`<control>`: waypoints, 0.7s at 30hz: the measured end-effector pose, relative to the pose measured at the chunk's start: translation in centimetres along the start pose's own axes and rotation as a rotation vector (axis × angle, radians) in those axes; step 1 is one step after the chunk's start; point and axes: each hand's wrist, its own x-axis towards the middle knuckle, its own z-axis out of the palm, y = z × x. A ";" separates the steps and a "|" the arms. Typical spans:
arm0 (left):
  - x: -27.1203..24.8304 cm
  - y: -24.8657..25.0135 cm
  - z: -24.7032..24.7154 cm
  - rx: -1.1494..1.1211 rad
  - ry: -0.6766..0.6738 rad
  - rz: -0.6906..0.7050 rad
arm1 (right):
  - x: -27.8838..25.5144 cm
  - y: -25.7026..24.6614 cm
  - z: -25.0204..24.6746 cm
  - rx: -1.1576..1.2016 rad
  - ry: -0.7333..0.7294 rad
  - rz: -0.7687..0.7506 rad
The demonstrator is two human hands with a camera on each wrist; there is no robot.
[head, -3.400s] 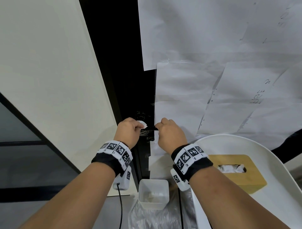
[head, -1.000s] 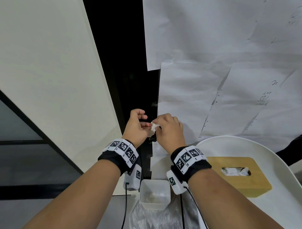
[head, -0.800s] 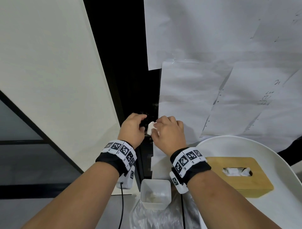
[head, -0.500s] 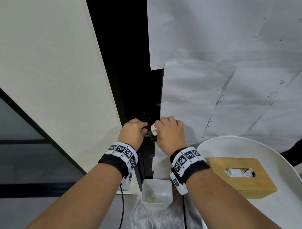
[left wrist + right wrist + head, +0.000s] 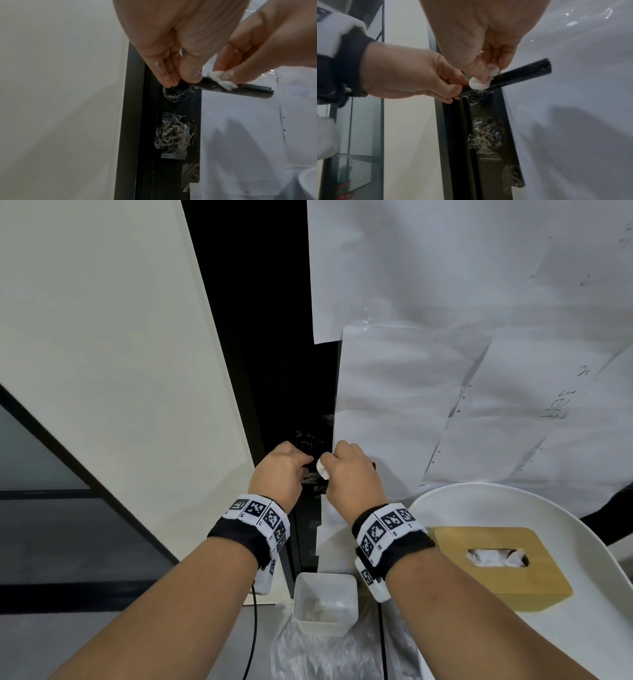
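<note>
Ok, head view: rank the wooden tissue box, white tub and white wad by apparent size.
1. wooden tissue box.
2. white tub; it looks lower, so farther off, true size unsure.
3. white wad, partly hidden by the right hand.

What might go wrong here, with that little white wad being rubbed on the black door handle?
1. The white wad is pinched only by the fingertips of the right hand, so it may slip out or shred; pale flecks already dot the door handle.
2. The right hand works close to the paper sheets on the door and might crease them.
</note>
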 end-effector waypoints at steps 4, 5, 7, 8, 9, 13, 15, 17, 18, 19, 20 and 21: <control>0.0 0.0 0.0 -0.005 -0.012 0.000 | -0.3 1.2 -0.8 -0.025 -0.034 0.023; 0.1 -0.1 0.0 -0.009 -0.017 -0.003 | -0.5 1.9 -1.0 -0.035 -0.036 0.053; 0.1 -0.1 0.0 -0.022 -0.024 -0.010 | -0.9 3.2 -1.4 -0.038 -0.029 0.132; 0.1 -0.1 0.0 -0.029 -0.026 -0.015 | -1.0 3.8 -1.4 -0.025 -0.021 0.171; 0.1 -0.2 0.0 -0.033 -0.027 -0.020 | -1.1 4.4 -1.4 -0.007 -0.008 0.209; 0.2 -0.1 -0.2 -0.027 -0.042 -0.027 | -1.5 6.0 -1.0 0.168 0.007 0.469; 0.2 -0.1 -0.2 -0.025 -0.051 -0.034 | -1.7 5.8 -0.8 0.319 0.033 0.605; 0.3 0.0 -0.2 -0.033 -0.054 -0.040 | -1.6 5.8 -0.4 0.465 0.079 0.682; 0.3 0.0 -0.2 -0.037 -0.055 -0.045 | -1.5 5.8 -0.2 0.536 0.070 0.712; 0.3 0.0 -0.2 -0.038 -0.056 -0.048 | -1.4 5.8 -0.1 0.609 0.042 0.746; 0.3 0.1 -0.2 -0.038 -0.058 -0.051 | -1.3 5.7 0.0 0.685 -0.002 0.794; 0.3 0.1 -0.2 -0.041 -0.061 -0.055 | -1.3 5.5 0.0 0.763 -0.030 0.837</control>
